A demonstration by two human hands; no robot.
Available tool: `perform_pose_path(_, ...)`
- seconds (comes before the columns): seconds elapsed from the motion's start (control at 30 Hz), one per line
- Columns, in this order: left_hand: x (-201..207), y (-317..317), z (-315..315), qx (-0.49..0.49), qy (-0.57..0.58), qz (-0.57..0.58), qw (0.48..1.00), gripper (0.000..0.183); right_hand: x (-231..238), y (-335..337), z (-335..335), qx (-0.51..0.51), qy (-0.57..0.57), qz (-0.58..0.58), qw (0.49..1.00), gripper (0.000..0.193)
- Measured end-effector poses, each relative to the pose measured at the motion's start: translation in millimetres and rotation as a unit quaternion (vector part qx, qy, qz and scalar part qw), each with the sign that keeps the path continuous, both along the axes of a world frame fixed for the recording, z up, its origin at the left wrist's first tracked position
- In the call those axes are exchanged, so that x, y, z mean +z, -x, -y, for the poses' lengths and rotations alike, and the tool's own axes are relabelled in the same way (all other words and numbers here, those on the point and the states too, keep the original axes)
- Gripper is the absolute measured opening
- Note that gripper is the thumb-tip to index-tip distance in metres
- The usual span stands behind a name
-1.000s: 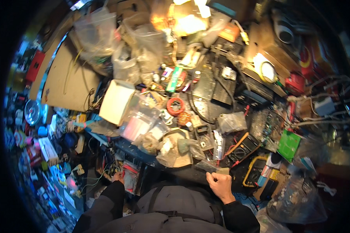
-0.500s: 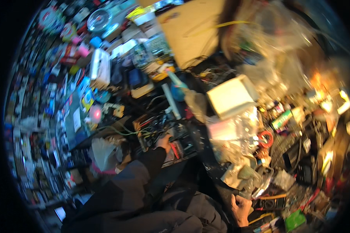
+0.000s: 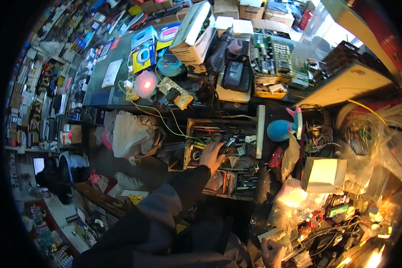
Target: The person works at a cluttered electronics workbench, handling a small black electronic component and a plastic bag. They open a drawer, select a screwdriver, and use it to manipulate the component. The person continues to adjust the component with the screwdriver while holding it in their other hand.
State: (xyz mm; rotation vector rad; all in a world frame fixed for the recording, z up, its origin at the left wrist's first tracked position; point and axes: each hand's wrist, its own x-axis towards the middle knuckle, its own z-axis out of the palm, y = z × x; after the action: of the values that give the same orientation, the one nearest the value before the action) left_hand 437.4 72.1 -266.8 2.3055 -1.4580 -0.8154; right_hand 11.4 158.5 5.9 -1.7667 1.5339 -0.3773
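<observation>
My left hand point(image 3: 212, 156) reaches over an open wooden drawer point(image 3: 187, 152) packed with small tools and parts. Its fingers are stretched and slightly apart, touching the clutter, and I see nothing held in them. A black-handled tool with a metal end point(image 3: 230, 142) lies by the fingertips. Nearer to me in the drawer sits a dark tray of small parts point(image 3: 246, 183). Low in the view, beside the bench on the right, my right hand point(image 3: 272, 253) is curled closed. Whatever its fingers may hold is hidden.
Right of the drawer stand a long white bar point(image 3: 260, 131) and a blue spray bottle point(image 3: 281, 130). An open cardboard box point(image 3: 324, 175) and plastic bags crowd the right bench. A glowing pink lamp point(image 3: 145, 84) with thin cables sits on the counter. A white bag point(image 3: 128, 136) is to the left.
The view has swung, so the drawer and counter lie further right and show more sharply. My left hand remains at the drawer, its fingers now plainer. My right hand stays curled, lower in view.
</observation>
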Motion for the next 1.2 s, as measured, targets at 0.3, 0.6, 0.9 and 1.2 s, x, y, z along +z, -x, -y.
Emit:
perform_pose_path(0.3,-3.8,-39.9,62.3,-0.090,-0.202,-0.043,0.974,0.088,10.5,-15.0,39.0,0.080,-0.029,-0.131,0.988,0.062)
perform_pose_path(0.6,5.1,-58.0,62.9,-0.069,-0.270,0.019,0.960,0.094,-13.1,-5.6,27.1,0.077,-0.017,-0.084,0.993,0.061)
perform_pose_path(0.9,3.7,-49.3,59.6,-0.127,-0.231,0.037,0.964,0.091,-13.0,-24.1,26.8,0.020,0.002,-0.005,1.000,0.062)
perform_pose_path(1.2,14.2,-36.8,-52.1,-0.026,-0.086,-0.065,0.994,0.080,-12.9,-24.5,24.9,0.015,-0.030,-0.029,0.999,0.060)
